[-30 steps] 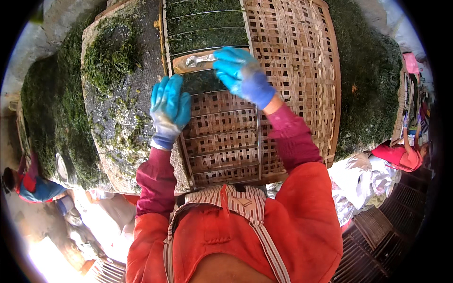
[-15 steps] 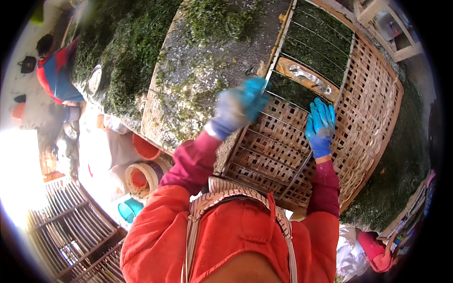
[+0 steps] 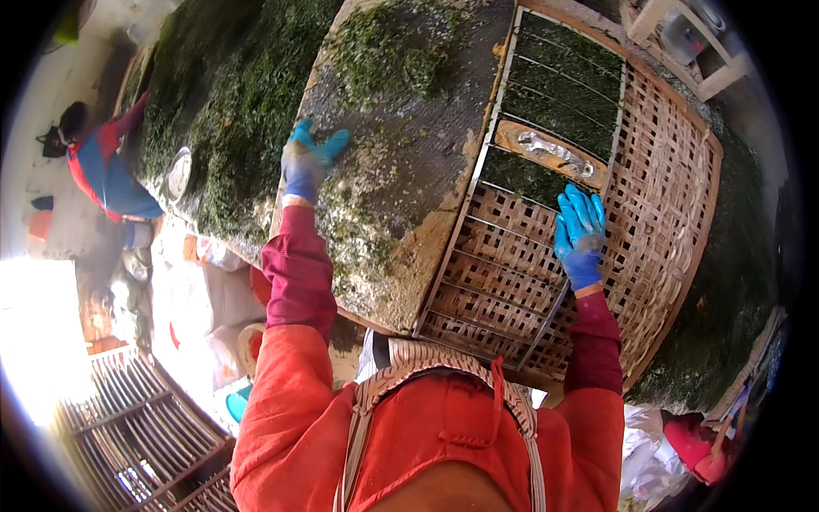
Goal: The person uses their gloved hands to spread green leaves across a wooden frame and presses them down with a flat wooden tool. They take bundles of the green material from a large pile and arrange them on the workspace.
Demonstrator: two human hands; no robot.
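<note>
My left hand (image 3: 309,160), in a blue-coated glove, is over the near edge of the big heap of shredded green plant matter (image 3: 243,111). Its thumb stands apart from the fingers, and I see nothing in its grasp. Gloved alike, my right hand (image 3: 581,235) lies with fingers stretched out beside the long side of a thin slatted frame (image 3: 539,337). That frame rests on a woven bamboo tray (image 3: 661,179). Green matter (image 3: 559,90) fills its far sections; the near ones show bare weave. Across the filled part lies a wooden float (image 3: 546,152) with a metal handle.
Between heap and tray is a wet board (image 3: 426,162) strewn with green scraps. A co-worker in red and blue (image 3: 107,166) stands at the far left. Lower left is a slatted rack (image 3: 141,427). A wooden stand (image 3: 682,43) is at the upper right.
My left hand has moved left, away from the frame's edge and across the board to the green heap. My right hand has stayed beside the frame.
</note>
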